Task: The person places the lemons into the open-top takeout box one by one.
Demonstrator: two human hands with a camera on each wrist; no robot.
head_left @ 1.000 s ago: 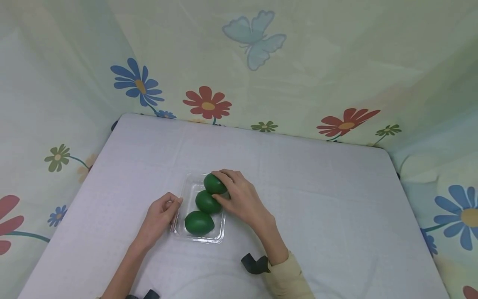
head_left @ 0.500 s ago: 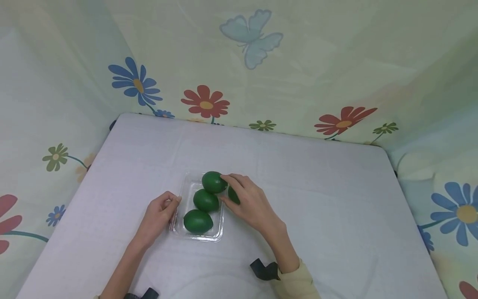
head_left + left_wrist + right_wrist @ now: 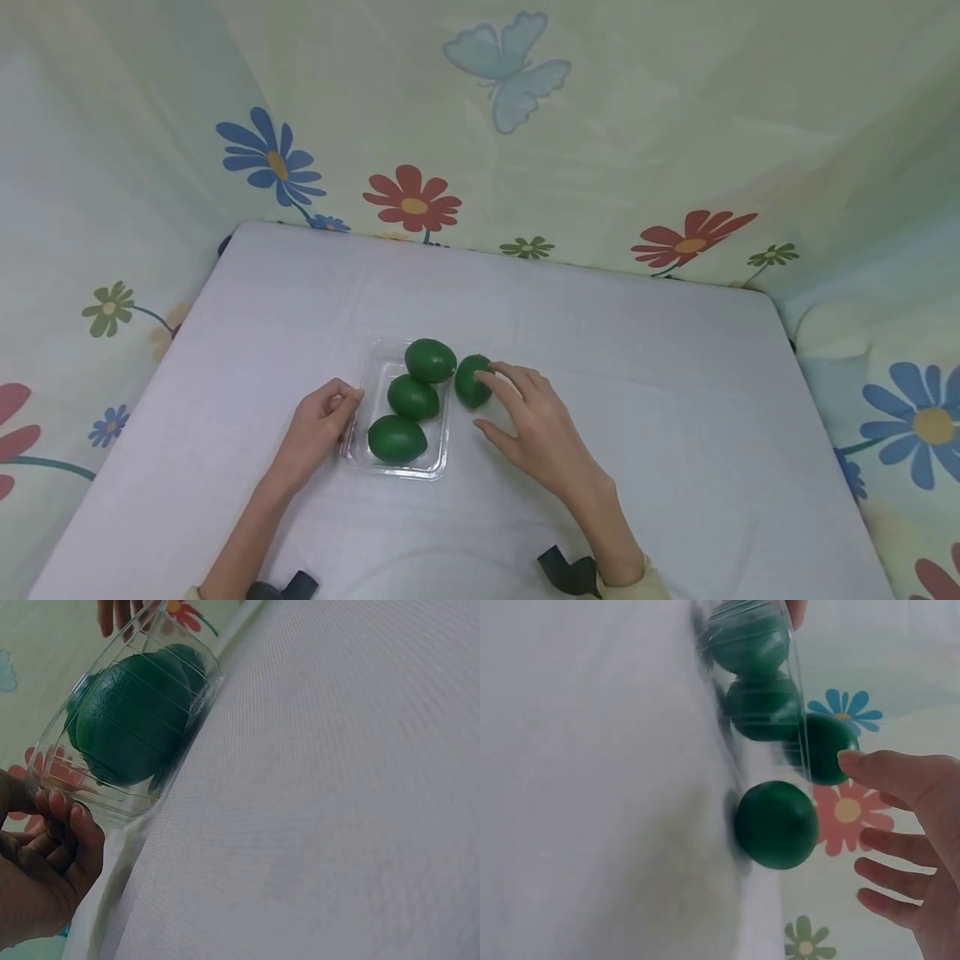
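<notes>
A clear plastic box (image 3: pixel 381 379) stands left of the table's middle with three green limes in a slanting row: a far lime (image 3: pixel 431 361), a middle lime (image 3: pixel 413 397) and a near lime (image 3: pixel 397 439). My left hand (image 3: pixel 318 425) pinches the box's left rim between thumb and fingers; the left wrist view shows its fingertips (image 3: pixel 58 804) at the edge. Just outside the right wall, a fourth lime (image 3: pixel 471 382) lies on the tablecloth. My right hand (image 3: pixel 543 429) hovers beside this lime, fingers spread and holding nothing; in the right wrist view a gap separates them from the loose lime (image 3: pixel 776 825).
White cloth covers the table (image 3: pixel 637 400). A flower-printed curtain (image 3: pixel 675 125) hangs behind its far edge and along both sides. Dark wrist mounts (image 3: pixel 570 573) sit on both forearms.
My right hand has moved right and nearer from the far end of the box, its fingers coming away from the fourth lime, which now shows on the cloth. My left hand stays at the rim.
</notes>
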